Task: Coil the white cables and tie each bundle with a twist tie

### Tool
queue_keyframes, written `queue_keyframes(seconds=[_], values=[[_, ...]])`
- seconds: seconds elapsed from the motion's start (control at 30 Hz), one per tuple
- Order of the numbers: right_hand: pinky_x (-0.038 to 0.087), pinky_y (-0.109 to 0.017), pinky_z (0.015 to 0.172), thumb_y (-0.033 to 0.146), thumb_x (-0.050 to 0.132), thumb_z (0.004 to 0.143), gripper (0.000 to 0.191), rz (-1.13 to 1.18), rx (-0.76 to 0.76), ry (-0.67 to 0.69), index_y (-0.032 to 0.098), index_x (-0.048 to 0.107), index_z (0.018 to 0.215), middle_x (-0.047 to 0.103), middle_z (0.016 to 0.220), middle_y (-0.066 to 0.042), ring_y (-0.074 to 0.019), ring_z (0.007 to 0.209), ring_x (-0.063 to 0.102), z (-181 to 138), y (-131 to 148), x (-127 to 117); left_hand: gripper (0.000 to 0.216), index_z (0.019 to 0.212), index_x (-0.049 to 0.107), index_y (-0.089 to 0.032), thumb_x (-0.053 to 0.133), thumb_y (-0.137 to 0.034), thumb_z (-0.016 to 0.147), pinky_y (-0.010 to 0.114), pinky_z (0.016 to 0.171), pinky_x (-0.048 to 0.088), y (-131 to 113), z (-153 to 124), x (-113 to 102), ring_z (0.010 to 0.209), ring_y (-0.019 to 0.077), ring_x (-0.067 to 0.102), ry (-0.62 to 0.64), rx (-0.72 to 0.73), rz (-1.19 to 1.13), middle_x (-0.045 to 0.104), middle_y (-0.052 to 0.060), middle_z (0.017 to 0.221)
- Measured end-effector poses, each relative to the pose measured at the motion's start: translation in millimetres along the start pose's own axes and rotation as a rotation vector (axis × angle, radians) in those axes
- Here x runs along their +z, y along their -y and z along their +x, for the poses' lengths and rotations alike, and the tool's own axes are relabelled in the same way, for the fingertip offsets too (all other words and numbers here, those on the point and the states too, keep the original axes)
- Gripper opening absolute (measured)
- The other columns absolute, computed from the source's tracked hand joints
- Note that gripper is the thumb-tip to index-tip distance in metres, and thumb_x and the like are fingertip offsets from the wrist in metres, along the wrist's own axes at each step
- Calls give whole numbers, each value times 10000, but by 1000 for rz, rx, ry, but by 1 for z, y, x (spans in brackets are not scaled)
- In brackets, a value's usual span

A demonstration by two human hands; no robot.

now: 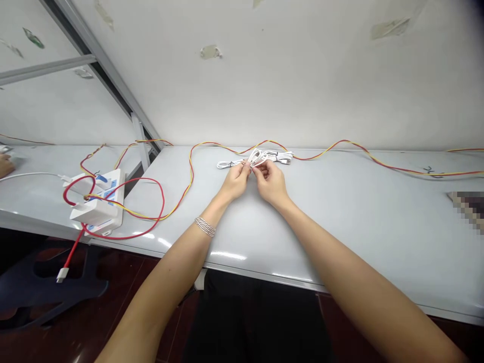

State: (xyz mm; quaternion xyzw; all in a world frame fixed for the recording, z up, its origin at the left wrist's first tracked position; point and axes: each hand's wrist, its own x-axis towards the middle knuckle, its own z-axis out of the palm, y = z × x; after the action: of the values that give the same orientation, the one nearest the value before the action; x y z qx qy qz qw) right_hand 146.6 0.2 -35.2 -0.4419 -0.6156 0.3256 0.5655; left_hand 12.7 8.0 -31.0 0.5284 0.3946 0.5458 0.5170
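Note:
A coiled white cable (pixel 256 157) is pinched between my two hands above the back part of the table. My left hand (pixel 237 180) grips its lower left side with thumb and fingers closed. From the right, my right hand (pixel 270 182) closes thumb and fingertips at the lower end of the same coil; the exact spot they hold is hidden. Just behind my hands lie more bundled white cables (pixel 282 157), bound with dark ties, one end showing a plug. Another white bundle's loop (pixel 226 164) sticks out left of my left hand.
At left, a white power strip (pixel 120 201) holds white chargers (pixel 94 212) and a looping red cable (pixel 163 201). Red-and-yellow twisted wire (pixel 340 142) runs along the wall. A pixelated object (pixel 471 206) lies far right. Another person's hand (pixel 5 165) shows far left.

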Motion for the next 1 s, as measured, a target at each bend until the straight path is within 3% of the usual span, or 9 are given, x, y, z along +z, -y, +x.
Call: queue_keyframes(seconds=[0.17,0.33,0.77,1.0], values=[[533,-376,755,433,594,895,223,-74,-10,34,215,629,922,741,884,-78,-223,758,662,1,0,-1,472,681,463,-181,596,-485,1017,224,485,272,-4,-1,0,509,73,320,51,64,66,374,-50,606],[521,-374,760,395,569,904,198,-99,-77,44,214,649,895,729,938,-91,-229,795,647,1,1,-2,519,623,449,-175,599,-487,1010,230,490,253,-9,-1,-2,495,71,302,-8,15,124,367,-49,569],[518,-370,731,338,604,896,138,-40,-29,56,213,662,899,746,904,-64,-189,697,610,0,1,0,574,581,529,-142,604,-522,1005,211,443,228,-26,-6,-1,452,54,300,-30,-80,36,403,-24,526],[513,-367,756,294,613,886,138,-26,-49,81,204,716,911,744,910,-63,-194,755,637,0,1,1,472,683,571,-145,638,-496,991,204,429,207,-29,-7,-3,429,44,305,-48,-115,-9,501,-14,554]])
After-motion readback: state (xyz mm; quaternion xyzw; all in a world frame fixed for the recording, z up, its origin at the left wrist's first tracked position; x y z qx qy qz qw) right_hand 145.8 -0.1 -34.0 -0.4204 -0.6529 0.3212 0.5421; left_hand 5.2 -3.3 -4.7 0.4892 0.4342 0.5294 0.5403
